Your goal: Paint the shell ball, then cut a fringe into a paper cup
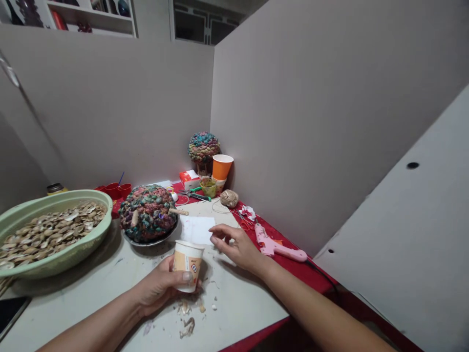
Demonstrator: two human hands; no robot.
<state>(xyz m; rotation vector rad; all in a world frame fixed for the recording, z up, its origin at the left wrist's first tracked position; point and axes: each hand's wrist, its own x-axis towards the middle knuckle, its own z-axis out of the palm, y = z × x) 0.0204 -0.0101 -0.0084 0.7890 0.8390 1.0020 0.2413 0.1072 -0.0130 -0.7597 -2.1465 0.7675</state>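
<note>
My left hand (161,286) is wrapped round a paper cup (188,266) with a yellow and white print, held upright a little above the table. The cup's inside is mostly hidden from this angle. To the right, my right hand (234,244) hovers with fingers apart and nothing in them, over the near edge of a white sheet of paper (198,230). Behind the cup, a ball covered in multicoloured shells (148,212) rests in a metal bowl (152,241), with pale sticks poking out of it.
A green basin (73,252) full of shells (54,232) stands at left. On the right lies a pink glue gun (278,248) with its cord. Farther back are a twine ball (229,198), pliers (198,196), an orange cup (222,168) and a shell-covered tree (203,147). Grey partitions enclose the table.
</note>
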